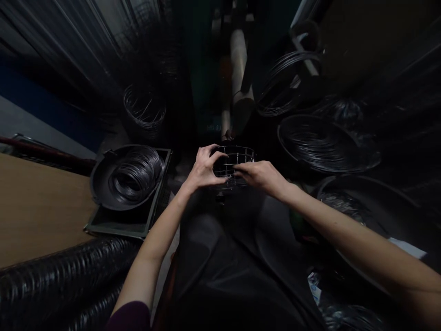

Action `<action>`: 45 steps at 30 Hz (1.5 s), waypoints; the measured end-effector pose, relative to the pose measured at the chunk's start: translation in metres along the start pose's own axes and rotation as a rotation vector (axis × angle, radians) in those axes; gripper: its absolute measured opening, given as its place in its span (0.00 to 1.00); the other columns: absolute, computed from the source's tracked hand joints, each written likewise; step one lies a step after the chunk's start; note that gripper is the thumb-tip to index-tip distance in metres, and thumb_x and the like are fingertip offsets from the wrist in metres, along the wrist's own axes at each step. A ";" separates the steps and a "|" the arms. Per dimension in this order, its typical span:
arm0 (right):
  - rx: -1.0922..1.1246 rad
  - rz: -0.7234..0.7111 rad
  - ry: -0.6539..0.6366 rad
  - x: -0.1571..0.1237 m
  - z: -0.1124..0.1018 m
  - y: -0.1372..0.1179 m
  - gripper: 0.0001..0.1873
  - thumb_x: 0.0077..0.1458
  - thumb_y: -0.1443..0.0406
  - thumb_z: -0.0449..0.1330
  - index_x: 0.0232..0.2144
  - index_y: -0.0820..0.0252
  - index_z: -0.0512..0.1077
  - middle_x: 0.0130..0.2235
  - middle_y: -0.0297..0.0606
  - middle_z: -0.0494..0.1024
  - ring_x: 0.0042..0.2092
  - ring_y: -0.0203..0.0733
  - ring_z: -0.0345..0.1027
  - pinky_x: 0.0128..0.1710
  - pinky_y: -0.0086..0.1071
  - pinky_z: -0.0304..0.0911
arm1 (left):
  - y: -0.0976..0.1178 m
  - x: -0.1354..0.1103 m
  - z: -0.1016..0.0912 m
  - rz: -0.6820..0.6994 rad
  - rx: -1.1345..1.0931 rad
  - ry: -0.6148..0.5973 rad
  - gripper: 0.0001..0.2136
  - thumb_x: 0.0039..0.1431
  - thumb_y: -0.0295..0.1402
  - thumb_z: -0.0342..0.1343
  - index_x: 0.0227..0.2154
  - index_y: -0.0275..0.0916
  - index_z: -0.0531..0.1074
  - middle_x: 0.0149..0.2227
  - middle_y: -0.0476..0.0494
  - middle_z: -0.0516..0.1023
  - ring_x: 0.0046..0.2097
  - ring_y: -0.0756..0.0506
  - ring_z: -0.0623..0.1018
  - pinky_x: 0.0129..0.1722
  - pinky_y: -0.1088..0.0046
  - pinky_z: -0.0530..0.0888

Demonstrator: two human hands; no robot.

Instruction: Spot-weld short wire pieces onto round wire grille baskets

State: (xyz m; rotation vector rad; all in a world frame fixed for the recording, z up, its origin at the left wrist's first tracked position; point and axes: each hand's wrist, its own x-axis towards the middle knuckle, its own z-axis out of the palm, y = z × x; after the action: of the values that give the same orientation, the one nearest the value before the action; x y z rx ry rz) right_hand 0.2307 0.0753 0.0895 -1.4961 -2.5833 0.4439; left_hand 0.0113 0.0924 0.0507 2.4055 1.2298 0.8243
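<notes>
A small round wire cage (237, 158), made of thin metal rings and ribs, is held in front of me above my lap. My left hand (203, 168) grips its left rim with curled fingers. My right hand (262, 177) closes on its right front side, fingers pinching the wires. Both forearms reach forward from the bottom of the view. The cage's lower part is hidden behind my hands.
A dark round basin (103, 184) with a coil of black wire (138, 172) sits on a tray at the left, beside a wooden board (34, 207). More wire coils (320, 142) lie at the right and back. A black corrugated hose (62, 276) lies at the lower left.
</notes>
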 end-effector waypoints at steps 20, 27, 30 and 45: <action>-0.329 -0.209 0.180 0.010 0.000 0.014 0.22 0.67 0.63 0.48 0.58 0.57 0.72 0.54 0.41 0.77 0.39 0.42 0.78 0.24 0.29 0.57 | -0.021 0.024 0.006 -0.073 -0.133 0.089 0.32 0.40 0.39 0.73 0.51 0.43 0.71 0.59 0.36 0.63 0.61 0.33 0.65 0.62 0.48 0.66; -0.349 -0.191 0.172 0.021 -0.002 0.016 0.21 0.66 0.63 0.49 0.57 0.56 0.73 0.54 0.40 0.77 0.38 0.43 0.77 0.24 0.30 0.55 | -0.028 0.033 0.005 -0.066 -0.092 0.084 0.33 0.39 0.39 0.73 0.51 0.42 0.70 0.57 0.36 0.65 0.62 0.34 0.65 0.62 0.51 0.65; -0.320 -0.165 0.168 0.020 0.000 0.018 0.21 0.65 0.63 0.51 0.57 0.55 0.72 0.53 0.39 0.78 0.37 0.42 0.76 0.25 0.29 0.55 | -0.028 0.035 0.003 -0.063 -0.086 0.064 0.32 0.40 0.40 0.73 0.50 0.40 0.70 0.55 0.36 0.67 0.60 0.34 0.67 0.61 0.53 0.65; -0.060 0.004 0.471 0.035 0.009 0.039 0.13 0.64 0.59 0.55 0.39 0.59 0.76 0.39 0.41 0.73 0.33 0.37 0.65 0.30 0.30 0.57 | -0.045 0.063 -0.004 -0.123 -0.127 0.073 0.31 0.38 0.41 0.74 0.47 0.40 0.71 0.52 0.39 0.70 0.57 0.36 0.69 0.59 0.54 0.67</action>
State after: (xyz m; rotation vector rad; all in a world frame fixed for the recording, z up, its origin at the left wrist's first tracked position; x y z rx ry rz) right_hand 0.2426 0.1223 0.0674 -1.4158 -2.2374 0.0060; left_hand 0.0094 0.1702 0.0532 2.1946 1.2972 0.9303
